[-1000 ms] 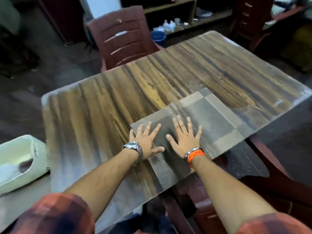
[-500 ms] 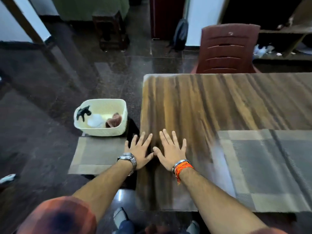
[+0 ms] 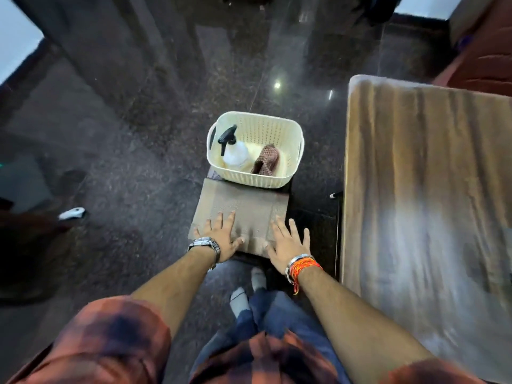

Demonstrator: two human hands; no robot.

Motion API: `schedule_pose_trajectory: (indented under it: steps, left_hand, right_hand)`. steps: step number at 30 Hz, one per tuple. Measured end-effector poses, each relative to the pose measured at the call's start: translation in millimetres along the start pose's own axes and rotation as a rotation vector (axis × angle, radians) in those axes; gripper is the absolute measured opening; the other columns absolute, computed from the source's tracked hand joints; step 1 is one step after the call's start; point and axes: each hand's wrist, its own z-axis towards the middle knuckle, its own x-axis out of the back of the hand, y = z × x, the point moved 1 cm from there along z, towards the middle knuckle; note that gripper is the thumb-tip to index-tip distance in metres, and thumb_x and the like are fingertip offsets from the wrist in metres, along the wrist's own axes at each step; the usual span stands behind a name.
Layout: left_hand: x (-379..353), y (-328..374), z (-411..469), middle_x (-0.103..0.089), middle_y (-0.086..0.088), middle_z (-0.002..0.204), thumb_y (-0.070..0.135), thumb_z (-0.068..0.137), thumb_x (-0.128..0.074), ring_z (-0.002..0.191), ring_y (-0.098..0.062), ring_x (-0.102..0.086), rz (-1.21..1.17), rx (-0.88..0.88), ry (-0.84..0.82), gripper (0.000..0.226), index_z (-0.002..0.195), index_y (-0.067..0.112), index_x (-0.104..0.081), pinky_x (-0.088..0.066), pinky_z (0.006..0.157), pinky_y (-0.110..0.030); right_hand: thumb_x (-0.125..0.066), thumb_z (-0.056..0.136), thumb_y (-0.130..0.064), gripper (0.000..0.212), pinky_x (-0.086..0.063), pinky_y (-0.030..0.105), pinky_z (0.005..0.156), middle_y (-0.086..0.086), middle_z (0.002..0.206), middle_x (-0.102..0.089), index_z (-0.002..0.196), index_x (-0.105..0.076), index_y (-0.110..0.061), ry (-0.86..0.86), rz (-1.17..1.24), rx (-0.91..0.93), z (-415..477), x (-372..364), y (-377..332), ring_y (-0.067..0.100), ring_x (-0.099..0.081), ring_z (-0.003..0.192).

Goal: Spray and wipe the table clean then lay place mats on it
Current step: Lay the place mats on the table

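The place mat (image 3: 249, 209), a grey-brown woven rectangle with a paler border, lies flat on a dark low stand (image 3: 249, 257) on the floor side of the table (image 3: 426, 189), just off its left edge and not on it. One edge of the mat faces the person and its sides run straight away toward the basket (image 3: 257, 115); the far end is hidden by the basket, so its long axis cannot be told. The left hand (image 3: 221, 235) lies palm-down on the near left part of the mat with fingers spread wide. The right hand (image 3: 288, 242) lies palm-down at the near right corner, fingers likewise splayed, partly past the mat's side edge. Neither hand grips anything. A metal watch (image 3: 205, 245) sits on the left wrist and orange threads (image 3: 304, 266) on the right. Any writing on the watch or bottle is too blurred to read. The cream perforated basket holds a white spray bottle (image 3: 234, 153), its black trigger head toward the far left, and a crumpled brown checked cloth (image 3: 266, 159) beside it. The wooden table top shows a pale glare.
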Motion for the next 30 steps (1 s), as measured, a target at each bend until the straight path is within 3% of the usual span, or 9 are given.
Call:
schedule_pose_trajectory:
  steps: [5,12,16,18,21,25,27,30]
  left_hand:
    - [-2.0,-22.4,32.1,0.009,0.000,0.162,0.068,0.090,-0.033,0.147,-0.036,-0.007,0.004,0.044,-0.049,0.085,0.151,0.035,0.015,-0.011,0.114,-0.059]
    - [-3.2,-62.0,83.0,0.009,-0.008,0.162,0.060,0.087,-0.052,0.144,-0.040,-0.017,-0.281,0.255,-0.143,0.099,0.152,0.026,0.014,-0.020,0.116,-0.054]
    - [-28.5,-80.5,97.5,0.009,-0.016,0.160,0.044,0.087,-0.064,0.141,-0.042,-0.025,-0.465,0.384,-0.187,0.102,0.152,0.026,0.014,-0.025,0.116,-0.046]
    - [-39.0,-82.6,101.2,0.002,-0.022,0.157,0.040,0.087,-0.066,0.139,-0.044,-0.028,-0.474,0.394,-0.180,0.103,0.152,0.026,0.013,-0.027,0.115,-0.045]
    - [-40.3,-83.5,103.4,-0.015,-0.022,0.148,0.041,0.086,-0.067,0.131,-0.044,-0.036,-0.455,0.418,-0.169,0.100,0.152,0.025,0.006,-0.033,0.110,-0.047]
    - [-14.8,-90.5,104.5,-0.045,-0.025,0.128,0.024,0.090,-0.061,0.114,-0.043,-0.052,-0.444,0.414,-0.050,0.059,0.130,0.005,-0.023,-0.044,0.092,-0.047]
    - [2.9,-88.9,100.9,-0.052,-0.025,0.124,0.014,0.090,-0.057,0.112,-0.042,-0.055,-0.442,0.344,-0.044,0.050,0.128,0.001,-0.027,-0.044,0.087,-0.042]
    - [30.4,-87.8,87.0,-0.053,-0.023,0.125,0.011,0.088,-0.056,0.114,-0.039,-0.055,-0.408,0.283,-0.039,0.058,0.134,-0.002,-0.025,-0.044,0.087,-0.037]
  right_hand:
    - [-0.040,0.097,-0.042,0.065,-0.002,0.056,0.119,-0.011,0.164,-0.002,0.154,-0.014,-0.025,-0.098,0.075,-0.033,45.2,-12.9,-16.2,0.023,0.002,0.151]
    - [-0.058,0.092,-0.037,0.071,-0.034,0.044,0.112,0.009,0.161,-0.015,0.151,-0.027,-0.013,-0.147,0.408,-0.340,105.3,-34.2,-0.5,0.041,-0.036,0.136]
    - [-0.063,0.090,-0.033,0.076,-0.041,0.042,0.107,0.017,0.161,0.006,0.152,-0.020,-0.020,-0.231,0.413,-0.405,112.3,-61.2,2.5,0.046,-0.046,0.126]
    - [-0.065,0.089,-0.027,0.077,-0.044,0.042,0.103,0.020,0.159,0.003,0.152,-0.020,-0.023,-0.176,0.451,-0.446,116.3,-68.0,-1.4,0.048,-0.050,0.120]
    - [-0.066,0.088,-0.022,0.074,-0.048,0.045,0.097,0.022,0.146,-0.021,0.149,-0.025,-0.018,-0.018,0.464,-0.532,117.2,-64.2,-9.0,0.047,-0.052,0.114]
    - [-0.060,0.087,-0.008,0.083,-0.050,0.045,0.092,0.024,0.132,-0.039,0.153,-0.011,-0.015,0.160,0.512,-0.556,113.1,-42.3,-30.3,0.044,-0.055,0.110]
    - [-0.057,0.087,-0.005,0.086,-0.046,0.041,0.096,0.028,0.137,-0.041,0.154,-0.004,-0.009,0.178,0.579,-0.550,113.1,-31.2,-52.3,0.044,-0.052,0.117]
    - [-0.060,0.084,-0.005,0.093,-0.041,0.037,0.101,0.029,0.139,-0.042,0.153,0.003,-0.002,0.120,0.599,-0.513,115.1,-19.8,-97.1,0.041,-0.049,0.124]
